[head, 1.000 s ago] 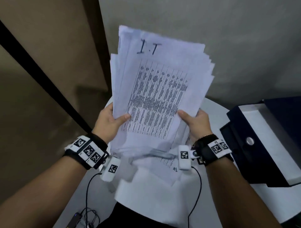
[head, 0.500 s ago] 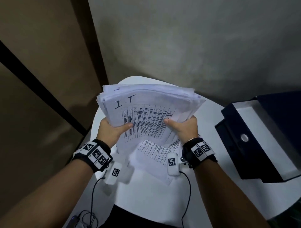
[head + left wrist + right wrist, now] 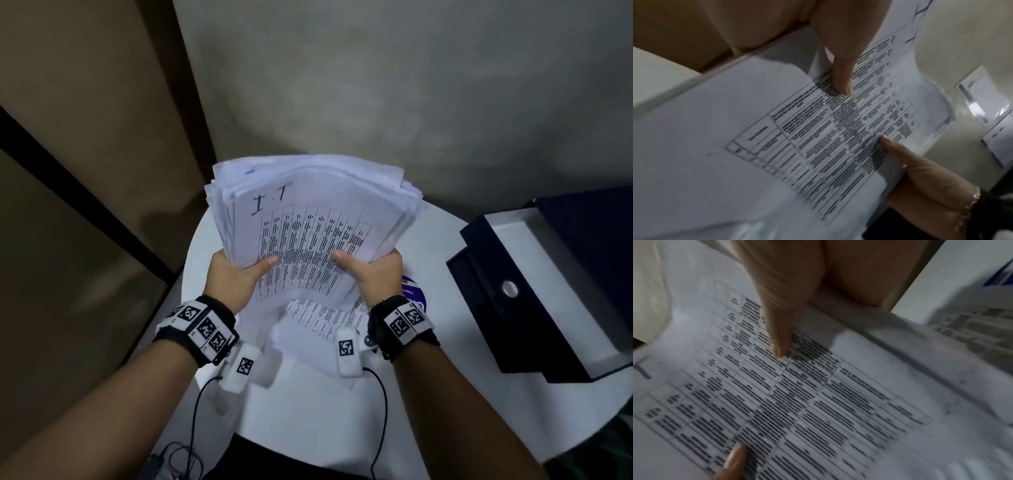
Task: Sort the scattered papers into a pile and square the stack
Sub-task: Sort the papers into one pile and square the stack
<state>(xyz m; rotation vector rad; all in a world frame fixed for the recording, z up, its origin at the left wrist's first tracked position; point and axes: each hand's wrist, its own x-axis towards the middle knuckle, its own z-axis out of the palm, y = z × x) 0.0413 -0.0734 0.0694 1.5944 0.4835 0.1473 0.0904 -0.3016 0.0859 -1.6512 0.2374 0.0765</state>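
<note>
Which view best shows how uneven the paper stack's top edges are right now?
The head view: the paper stack shows whole, its top edges fanned and staggered, left hand and right hand gripping its lower sides. Both wrist views show only the printed top sheet and thumbs, no edges.

The papers (image 3: 308,219) are thin white matt sheets, limp and curling, the top one printed with a black table and inked by hand. The round surface (image 3: 308,421) looks smooth, white and faintly glossy. The box (image 3: 534,301) beside it seems dark matt card with a white smooth lining. The wall (image 3: 411,85) is grey, rough and mottled, and the brown panel (image 3: 85,102) is smooth and matt.
</note>
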